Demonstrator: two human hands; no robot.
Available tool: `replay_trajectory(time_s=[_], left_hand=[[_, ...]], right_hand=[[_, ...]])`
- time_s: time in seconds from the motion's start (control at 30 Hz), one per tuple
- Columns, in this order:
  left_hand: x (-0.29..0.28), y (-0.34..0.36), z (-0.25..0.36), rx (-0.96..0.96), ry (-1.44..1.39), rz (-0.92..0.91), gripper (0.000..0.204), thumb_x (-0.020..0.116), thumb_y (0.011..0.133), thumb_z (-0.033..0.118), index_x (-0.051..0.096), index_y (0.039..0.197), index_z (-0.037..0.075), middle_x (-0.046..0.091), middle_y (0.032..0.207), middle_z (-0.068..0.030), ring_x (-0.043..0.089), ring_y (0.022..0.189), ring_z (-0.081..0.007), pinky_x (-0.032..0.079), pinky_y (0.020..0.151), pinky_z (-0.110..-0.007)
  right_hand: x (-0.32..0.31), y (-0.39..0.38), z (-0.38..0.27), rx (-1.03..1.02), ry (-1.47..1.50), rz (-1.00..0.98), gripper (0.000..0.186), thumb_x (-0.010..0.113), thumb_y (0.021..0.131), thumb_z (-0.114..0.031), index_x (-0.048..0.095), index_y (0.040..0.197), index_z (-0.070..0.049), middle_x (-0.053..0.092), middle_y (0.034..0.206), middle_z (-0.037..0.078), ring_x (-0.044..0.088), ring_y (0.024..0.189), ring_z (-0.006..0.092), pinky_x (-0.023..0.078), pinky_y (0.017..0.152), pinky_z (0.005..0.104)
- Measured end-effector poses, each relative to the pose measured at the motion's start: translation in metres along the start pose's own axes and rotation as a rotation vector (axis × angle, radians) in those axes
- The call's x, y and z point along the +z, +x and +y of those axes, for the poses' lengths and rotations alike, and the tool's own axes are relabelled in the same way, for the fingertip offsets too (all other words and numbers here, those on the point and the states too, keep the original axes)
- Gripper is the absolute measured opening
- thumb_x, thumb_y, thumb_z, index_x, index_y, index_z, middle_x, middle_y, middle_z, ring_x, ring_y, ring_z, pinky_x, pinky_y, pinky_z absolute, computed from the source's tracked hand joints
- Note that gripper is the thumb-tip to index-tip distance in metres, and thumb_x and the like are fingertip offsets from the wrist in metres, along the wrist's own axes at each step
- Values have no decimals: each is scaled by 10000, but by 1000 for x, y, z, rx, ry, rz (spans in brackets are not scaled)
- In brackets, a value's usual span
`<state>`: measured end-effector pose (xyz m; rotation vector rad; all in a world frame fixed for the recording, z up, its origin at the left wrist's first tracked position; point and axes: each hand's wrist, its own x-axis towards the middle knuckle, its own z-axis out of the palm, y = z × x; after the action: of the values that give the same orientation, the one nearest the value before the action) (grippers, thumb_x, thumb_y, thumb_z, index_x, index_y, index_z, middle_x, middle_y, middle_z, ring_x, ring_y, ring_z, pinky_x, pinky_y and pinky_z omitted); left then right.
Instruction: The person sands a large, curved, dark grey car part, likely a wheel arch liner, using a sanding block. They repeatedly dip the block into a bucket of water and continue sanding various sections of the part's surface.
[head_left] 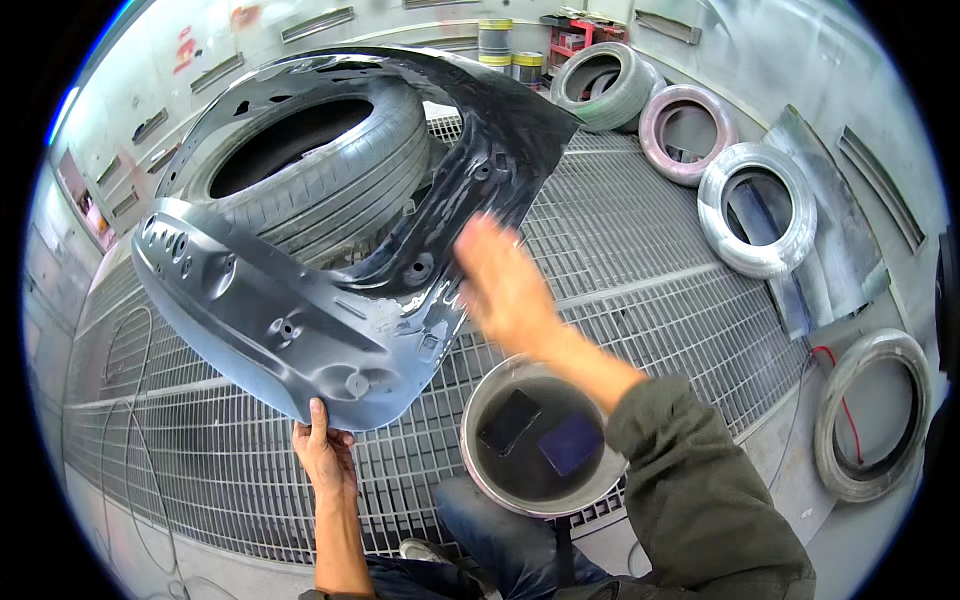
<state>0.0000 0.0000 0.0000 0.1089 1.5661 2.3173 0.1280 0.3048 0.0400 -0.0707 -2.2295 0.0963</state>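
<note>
A dark car fender panel (300,310) rests on a tyre (330,170), its ribbed side with holes facing up. Wet streaks shine on its black part. With my left hand (325,455), I grip the near lower rim, thumb on top and fingers underneath. My right hand (500,285) is smeared by motion at the panel's right edge; whether it touches the panel or holds anything cannot be made out. Below my right forearm stands a round bucket (475,460) of murky liquid, with a black rectangular pad (511,422) and a purple-blue rectangular pad (571,444) in it.
Metal grating (620,260) covers the floor. Several tyres stand at the right, among them a pinkish tyre (655,150) and a silver-coated tyre (710,215) by a bent sheet (840,245). Cans (495,40) stand at the back. A thin hose (150,430) lies at the left.
</note>
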Motion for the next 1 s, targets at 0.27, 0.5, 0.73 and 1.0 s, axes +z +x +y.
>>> replay_trajectory(time_s=[0.27, 0.5, 0.73, 1.0], left_hand=[[6, 11, -3, 30, -21, -31, 319, 725, 984, 308, 605, 1124, 47, 627, 813, 7, 525, 559, -69, 421, 472, -218], [7, 8, 4, 51, -12, 31, 314, 718, 989, 310, 607, 1138, 56, 619, 800, 11, 519, 555, -61, 406, 449, -211], [12, 7, 0, 51, -9, 25, 312, 730, 980, 314, 615, 1112, 55, 614, 789, 9, 514, 549, -67, 409, 455, -212], [14, 5, 3, 36, -32, 1, 320, 734, 977, 318, 610, 1103, 50, 623, 799, 5, 523, 564, -71, 419, 479, -222]], right_hand=[[-44, 25, 112, 38, -112, -45, 620, 644, 957, -233, 453, 1493, 10, 424, 1576, 219, 377, 1488, 366, 295, 1221, 527], [-41, 8, 62, -61, -91, -171, 629, 611, 989, -286, 426, 1506, 20, 414, 1580, 231, 350, 1504, 370, 284, 1220, 542], [-16, 10, 46, 147, -75, 120, 583, 649, 946, -233, 503, 1449, 23, 471, 1533, 240, 405, 1466, 395, 320, 1198, 555], [-12, -24, -51, -124, 203, -146, 643, 722, 869, -231, 534, 1451, -32, 492, 1546, 174, 418, 1482, 298, 326, 1216, 480]])
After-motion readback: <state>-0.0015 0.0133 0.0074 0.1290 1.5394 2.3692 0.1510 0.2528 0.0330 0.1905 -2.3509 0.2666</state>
